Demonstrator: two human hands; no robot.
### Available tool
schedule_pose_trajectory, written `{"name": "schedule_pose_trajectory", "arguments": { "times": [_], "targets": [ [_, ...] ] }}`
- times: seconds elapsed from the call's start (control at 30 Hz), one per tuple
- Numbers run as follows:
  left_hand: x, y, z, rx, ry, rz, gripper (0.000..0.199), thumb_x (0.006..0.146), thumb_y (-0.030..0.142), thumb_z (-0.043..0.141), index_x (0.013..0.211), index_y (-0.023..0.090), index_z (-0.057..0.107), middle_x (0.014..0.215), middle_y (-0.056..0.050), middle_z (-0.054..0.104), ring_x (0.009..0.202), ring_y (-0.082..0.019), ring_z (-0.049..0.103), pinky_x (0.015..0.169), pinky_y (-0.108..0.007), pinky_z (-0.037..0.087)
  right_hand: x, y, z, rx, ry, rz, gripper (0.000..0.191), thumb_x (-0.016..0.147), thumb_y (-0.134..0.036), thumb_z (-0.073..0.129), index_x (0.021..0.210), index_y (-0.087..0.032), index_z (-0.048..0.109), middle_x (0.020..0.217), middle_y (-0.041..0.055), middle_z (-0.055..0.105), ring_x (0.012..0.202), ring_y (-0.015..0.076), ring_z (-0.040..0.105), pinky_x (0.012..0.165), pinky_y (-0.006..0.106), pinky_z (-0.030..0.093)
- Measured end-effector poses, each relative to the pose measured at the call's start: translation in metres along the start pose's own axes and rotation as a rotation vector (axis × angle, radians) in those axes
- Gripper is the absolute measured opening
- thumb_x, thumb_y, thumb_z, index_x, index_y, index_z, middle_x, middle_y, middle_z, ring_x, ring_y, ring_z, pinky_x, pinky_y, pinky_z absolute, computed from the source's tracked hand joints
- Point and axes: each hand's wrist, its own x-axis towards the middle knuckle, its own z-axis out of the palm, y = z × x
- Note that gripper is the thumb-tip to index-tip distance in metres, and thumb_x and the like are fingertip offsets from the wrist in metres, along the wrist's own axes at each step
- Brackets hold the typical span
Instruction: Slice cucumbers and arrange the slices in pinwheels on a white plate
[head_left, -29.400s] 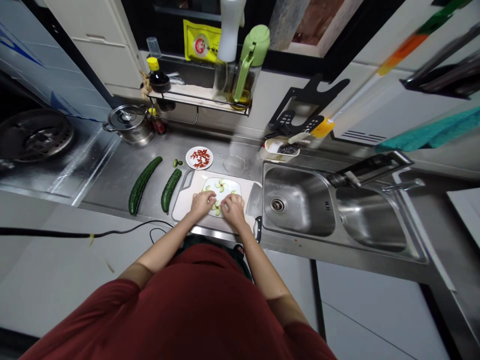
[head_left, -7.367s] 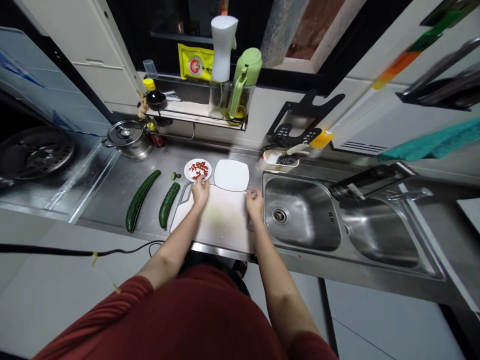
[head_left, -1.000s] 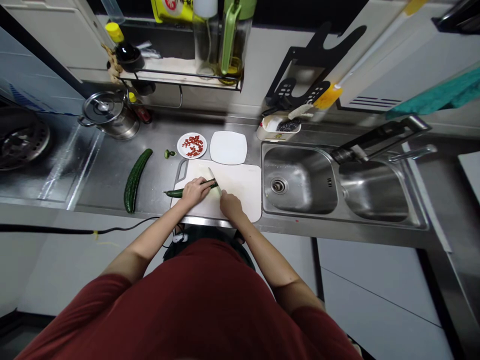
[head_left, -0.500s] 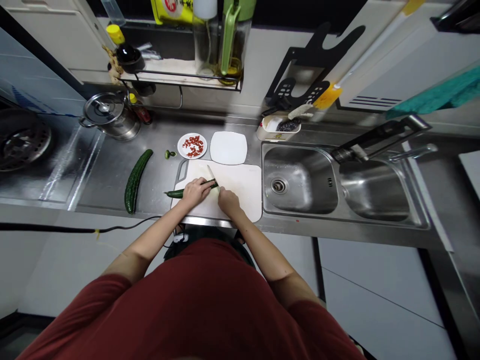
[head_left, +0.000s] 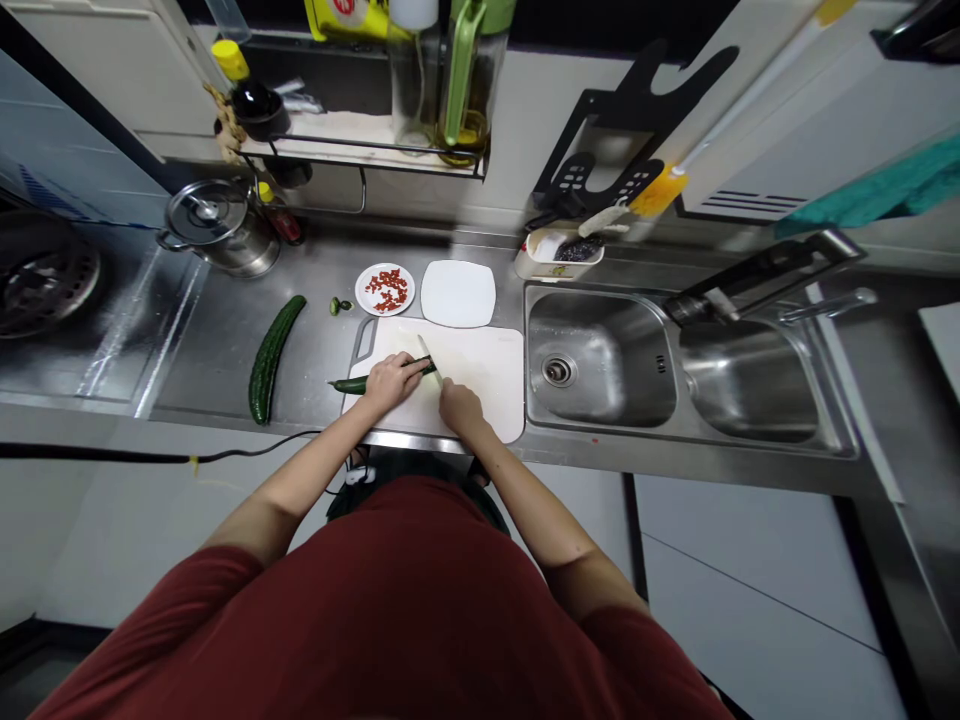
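Note:
On the white cutting board [head_left: 487, 385] lies a dark green cucumber [head_left: 349, 386], its left tip reaching past the board's edge. My left hand [head_left: 392, 382] is closed over its middle and right part. The knife [head_left: 429, 357] stands at the cucumber's right end, its blade slanting up and left. My right hand [head_left: 460, 407] is wrapped round the knife's handle, which the fingers hide. A second, whole cucumber [head_left: 273, 360] rests on the steel counter to the left. Small green cucumber ends [head_left: 339, 305] lie behind the board.
Behind the board are a plate of chopped red pieces [head_left: 389, 290] and a white square plate [head_left: 457, 294]. A double sink [head_left: 600, 362] adjoins the board on the right. A lidded pot [head_left: 217, 228] stands back left, below a shelf with bottles [head_left: 466, 90].
The knife and my right hand have shifted very slightly to the right. My left hand stays on the cucumber, and the camera view has moved a little.

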Motion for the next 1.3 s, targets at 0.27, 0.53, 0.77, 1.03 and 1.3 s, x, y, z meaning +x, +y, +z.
{"name": "schedule_pose_trajectory", "arguments": {
  "times": [0.27, 0.53, 0.77, 1.03, 1.3],
  "targets": [
    [0.000, 0.000, -0.001, 0.000, -0.001, -0.007, 0.037, 0.093, 0.037, 0.045, 0.126, 0.033, 0.060, 0.106, -0.006, 0.060, 0.096, -0.020, 0.055, 0.082, -0.032, 0.045, 0.012, -0.004, -0.003, 0.035, 0.017, -0.016, 0.026, 0.095, -0.013, 0.029, 0.113, -0.013, 0.048, 0.102, 0.0136, 0.066, 0.095, 0.0230, 0.065, 0.080, 0.032, 0.048],
    [0.001, 0.001, -0.001, 0.006, -0.007, -0.014, 0.037, 0.093, 0.037, 0.045, 0.126, 0.034, 0.060, 0.106, -0.006, 0.060, 0.096, -0.020, 0.056, 0.080, -0.032, 0.045, -0.010, 0.003, 0.006, -0.004, 0.001, 0.024, 0.025, 0.096, -0.014, 0.029, 0.113, -0.015, 0.048, 0.098, 0.0139, 0.066, 0.093, 0.0228, 0.066, 0.078, 0.032, 0.048],
    [0.000, 0.000, 0.000, -0.018, 0.006, -0.004, 0.037, 0.093, 0.037, 0.045, 0.126, 0.034, 0.060, 0.106, -0.006, 0.060, 0.096, -0.020, 0.056, 0.081, -0.032, 0.045, -0.007, 0.003, 0.005, 0.006, -0.015, 0.019, 0.027, 0.095, -0.014, 0.029, 0.113, -0.014, 0.049, 0.099, 0.0149, 0.066, 0.093, 0.0241, 0.066, 0.077, 0.033, 0.049],
    [0.000, 0.001, -0.001, -0.019, 0.004, -0.020, 0.037, 0.093, 0.037, 0.045, 0.125, 0.033, 0.060, 0.106, -0.006, 0.060, 0.096, -0.019, 0.055, 0.082, -0.032, 0.045, 0.001, 0.000, 0.005, 0.029, -0.013, 0.022, 0.026, 0.095, -0.013, 0.029, 0.113, -0.013, 0.049, 0.101, 0.0148, 0.065, 0.095, 0.0235, 0.065, 0.079, 0.033, 0.048],
    [-0.002, 0.002, -0.001, -0.030, 0.031, -0.024, 0.036, 0.093, 0.038, 0.044, 0.126, 0.033, 0.060, 0.106, -0.006, 0.060, 0.097, -0.019, 0.055, 0.083, -0.031, 0.045, 0.007, -0.004, 0.008, 0.045, 0.040, 0.020, 0.025, 0.095, -0.013, 0.030, 0.112, -0.012, 0.049, 0.099, 0.0137, 0.067, 0.094, 0.0224, 0.065, 0.079, 0.030, 0.048]
  ]
}}
